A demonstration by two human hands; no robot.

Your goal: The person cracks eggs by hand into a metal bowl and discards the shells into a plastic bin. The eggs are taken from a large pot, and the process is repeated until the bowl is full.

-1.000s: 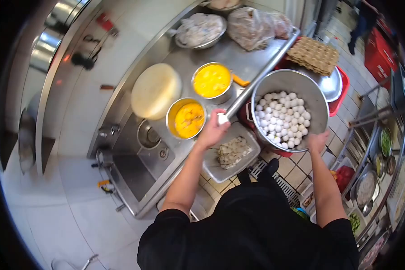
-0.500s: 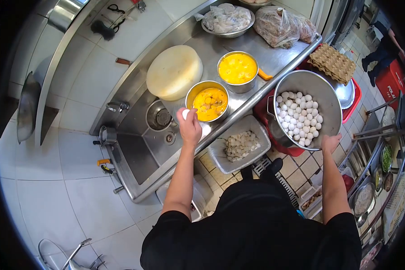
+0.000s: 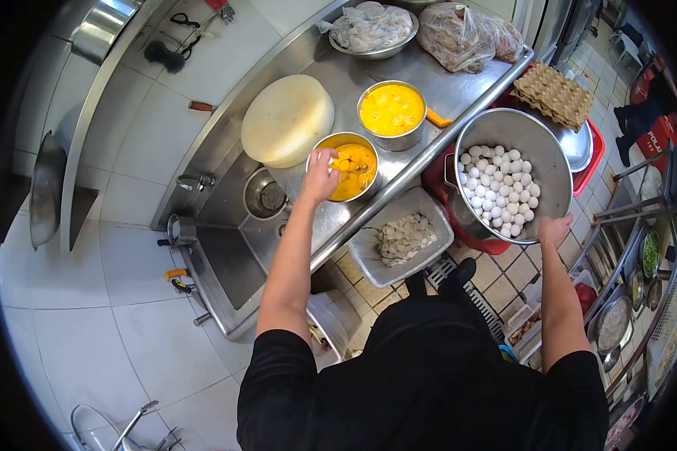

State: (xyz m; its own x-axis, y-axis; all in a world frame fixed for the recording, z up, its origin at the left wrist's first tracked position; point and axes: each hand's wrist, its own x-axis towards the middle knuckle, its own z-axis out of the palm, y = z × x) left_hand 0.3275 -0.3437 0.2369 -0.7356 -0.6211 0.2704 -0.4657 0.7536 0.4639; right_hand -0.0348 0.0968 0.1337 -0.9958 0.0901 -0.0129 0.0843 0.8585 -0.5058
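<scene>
My left hand (image 3: 321,177) is closed on an egg at the left rim of a steel pot (image 3: 377,177) of cracked eggs (image 3: 356,167); only a bit of white shell shows past the fingers. A second steel pot (image 3: 411,140) beyond it holds more yolks (image 3: 392,110). On the right, my right hand (image 3: 554,230) grips the rim of a large, tilted steel stockpot (image 3: 553,177). Many whole white eggs (image 3: 498,192) lie inside that stockpot. Between my hands, a grey bin (image 3: 362,252) holds a heap of eggshells (image 3: 405,240).
A thick round cutting board (image 3: 287,120) leans over the steel sink (image 3: 229,252). An orange-handled knife (image 3: 438,118) lies by the far pot. Bagged food (image 3: 456,37) and a bowl (image 3: 384,52) stand at the counter's far end. Egg trays (image 3: 553,95) are stacked behind the stockpot.
My left hand has moved slightly up and over the near pot's rim with the egg, and its fingers now cover more of it. My right hand stays on the stockpot rim.
</scene>
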